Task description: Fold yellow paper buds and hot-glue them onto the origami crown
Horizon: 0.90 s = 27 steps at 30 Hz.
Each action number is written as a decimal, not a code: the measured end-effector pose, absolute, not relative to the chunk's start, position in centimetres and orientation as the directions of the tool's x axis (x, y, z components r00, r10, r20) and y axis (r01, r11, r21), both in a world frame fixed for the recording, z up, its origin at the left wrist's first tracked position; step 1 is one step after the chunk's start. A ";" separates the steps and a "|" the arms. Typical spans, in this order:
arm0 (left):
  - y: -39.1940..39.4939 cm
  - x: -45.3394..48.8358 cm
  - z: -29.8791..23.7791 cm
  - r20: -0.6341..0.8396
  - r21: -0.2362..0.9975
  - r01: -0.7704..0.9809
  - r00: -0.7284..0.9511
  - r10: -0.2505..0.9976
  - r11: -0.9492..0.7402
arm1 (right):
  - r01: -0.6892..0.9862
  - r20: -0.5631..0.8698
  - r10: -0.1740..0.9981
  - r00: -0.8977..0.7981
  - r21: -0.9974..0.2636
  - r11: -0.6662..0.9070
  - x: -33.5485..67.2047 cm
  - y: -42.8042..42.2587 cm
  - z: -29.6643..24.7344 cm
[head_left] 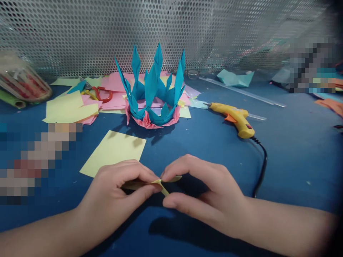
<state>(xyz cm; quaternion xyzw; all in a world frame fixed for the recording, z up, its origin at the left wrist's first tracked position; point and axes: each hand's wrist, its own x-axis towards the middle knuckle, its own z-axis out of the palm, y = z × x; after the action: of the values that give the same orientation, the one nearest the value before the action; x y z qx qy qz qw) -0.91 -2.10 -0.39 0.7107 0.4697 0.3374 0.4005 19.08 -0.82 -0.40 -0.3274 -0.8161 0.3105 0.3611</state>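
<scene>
My left hand (118, 192) and my right hand (203, 192) meet low in the middle of the blue table (294, 150). Both pinch a small folded piece of yellow paper (160, 184) between thumb and fingers, just above the table. A flat yellow paper square (114, 150) lies right behind my left hand. Further back stands a blue origami crown with tall points (152, 89), set in a pink folded paper ring (146, 121).
A yellow hot glue gun (237, 117) lies at the right, its black cord (264, 160) curling toward my right wrist. Loose yellow and pink sheets (69, 109) and red-handled scissors (103, 94) lie back left. A perforated metal screen (171, 28) closes the back.
</scene>
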 end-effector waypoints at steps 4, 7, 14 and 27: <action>-2.1 -1.0 -1.0 0.076 0.856 0.466 0.315 0.946 -0.224 | 0.348 0.366 0.778 -0.511 -0.739 0.576 19.0 -0.9 -0.8; -2.2 -1.1 -1.1 0.103 0.829 0.496 0.316 0.943 -0.257 | 0.322 0.369 0.777 -0.510 -0.755 0.571 19.0 -0.9 -1.0; -2.5 -1.0 -0.2 0.279 0.835 0.388 0.312 0.908 -0.390 | 0.281 0.416 0.781 -0.466 -0.768 0.576 18.9 -0.6 -0.8; -2.3 -0.6 -0.1 0.365 0.774 0.410 0.333 0.869 -0.482 | 0.250 0.462 0.744 -0.483 -0.741 0.623 18.7 -0.8 -0.9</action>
<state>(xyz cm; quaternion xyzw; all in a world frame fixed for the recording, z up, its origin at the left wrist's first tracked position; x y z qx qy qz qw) -0.64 -2.26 -0.05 0.7635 0.4189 0.3976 0.2888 18.66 -0.76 -0.95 -0.3086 -0.8051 0.3053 0.4041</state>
